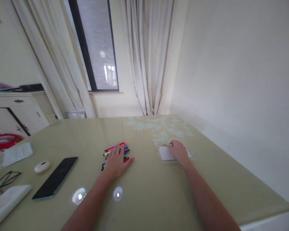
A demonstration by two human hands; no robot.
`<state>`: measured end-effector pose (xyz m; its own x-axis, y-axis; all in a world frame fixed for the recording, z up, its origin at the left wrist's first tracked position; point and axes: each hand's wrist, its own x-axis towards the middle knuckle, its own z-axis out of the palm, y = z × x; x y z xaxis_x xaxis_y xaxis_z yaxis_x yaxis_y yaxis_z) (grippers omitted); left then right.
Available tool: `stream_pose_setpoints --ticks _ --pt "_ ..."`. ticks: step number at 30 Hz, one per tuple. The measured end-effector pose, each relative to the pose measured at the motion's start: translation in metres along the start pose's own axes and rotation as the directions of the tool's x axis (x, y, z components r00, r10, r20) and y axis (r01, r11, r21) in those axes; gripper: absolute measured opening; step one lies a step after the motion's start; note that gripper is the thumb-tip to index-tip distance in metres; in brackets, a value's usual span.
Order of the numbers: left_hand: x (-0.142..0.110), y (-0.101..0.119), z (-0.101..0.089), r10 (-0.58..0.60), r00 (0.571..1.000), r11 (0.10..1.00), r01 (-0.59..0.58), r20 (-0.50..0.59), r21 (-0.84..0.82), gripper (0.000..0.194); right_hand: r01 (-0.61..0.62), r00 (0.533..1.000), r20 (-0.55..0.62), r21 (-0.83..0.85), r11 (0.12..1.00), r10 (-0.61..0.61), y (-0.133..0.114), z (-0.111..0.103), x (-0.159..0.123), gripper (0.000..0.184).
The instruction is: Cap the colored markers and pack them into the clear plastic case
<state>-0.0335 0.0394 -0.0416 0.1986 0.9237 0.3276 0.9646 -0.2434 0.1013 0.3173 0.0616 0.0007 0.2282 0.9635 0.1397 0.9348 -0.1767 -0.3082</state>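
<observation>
Just below the middle of the frame, a bundle of colored pens (126, 150) lies on the pale table (144, 205) under the left hand (115, 161), which rests flat on them with fingers spread and grips nothing. Right of center, the right hand (179, 150), its fingers bent, is at a clear case (162, 161) with white paper (165, 154) in it, though whether it grasps anything I cannot tell. Toward the lower left are a dark phone (55, 178), a small white case (41, 166) and glasses (7, 179), while a window (98, 45) between pale curtains (146, 48) fills the upper middle.
</observation>
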Motion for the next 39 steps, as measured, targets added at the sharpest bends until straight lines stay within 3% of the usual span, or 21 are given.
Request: stream_pose_setpoints --ticks 6,10,16,23,26,28,31,35,39 --pt "-0.004 0.000 -0.002 0.003 1.000 0.999 -0.004 -0.019 -0.035 0.088 0.262 0.962 0.051 0.098 0.960 -0.267 -0.043 0.023 -0.022 0.026" --pt "-0.006 -0.001 -0.010 0.114 0.988 0.986 -0.125 -0.103 -0.109 0.075 0.364 0.924 0.048 0.196 0.911 -0.380 -0.055 0.031 -0.032 0.030" --pt "-0.009 0.004 -0.026 0.319 0.943 0.910 -0.332 -0.092 -0.248 0.013 0.380 0.909 0.054 0.296 0.876 -0.412 -0.055 0.033 -0.033 0.025" --pt "-0.010 0.011 -0.031 0.309 0.942 0.876 -0.337 -0.135 -0.346 0.008 0.429 0.881 0.046 0.339 0.837 -0.470 -0.056 0.033 -0.033 0.020" --pt "-0.007 0.011 -0.038 0.215 0.956 0.821 -0.287 -0.199 -0.493 0.008 0.415 0.889 0.050 0.334 0.846 -0.456 -0.057 0.033 -0.035 0.019" --pt "-0.005 0.012 -0.042 0.070 0.979 0.733 -0.179 -0.189 -0.656 0.013 0.411 0.893 0.046 0.324 0.852 -0.448 -0.058 0.033 -0.037 0.019" --pt "-0.004 0.019 -0.047 -0.119 0.993 0.471 0.042 -0.016 -0.881 0.033 0.435 0.891 -0.016 0.322 0.841 -0.455 -0.064 0.030 -0.043 0.015" --pt "-0.006 0.035 -0.051 -0.135 0.974 0.117 0.197 0.181 -0.973 0.047 0.496 0.860 -0.139 0.450 0.743 -0.490 -0.077 0.023 -0.056 0.023" --pt "-0.010 0.045 -0.053 -0.147 0.961 -0.077 0.226 0.235 -0.971 0.048 0.513 0.824 -0.138 0.594 0.620 -0.550 -0.091 0.016 -0.074 0.030"
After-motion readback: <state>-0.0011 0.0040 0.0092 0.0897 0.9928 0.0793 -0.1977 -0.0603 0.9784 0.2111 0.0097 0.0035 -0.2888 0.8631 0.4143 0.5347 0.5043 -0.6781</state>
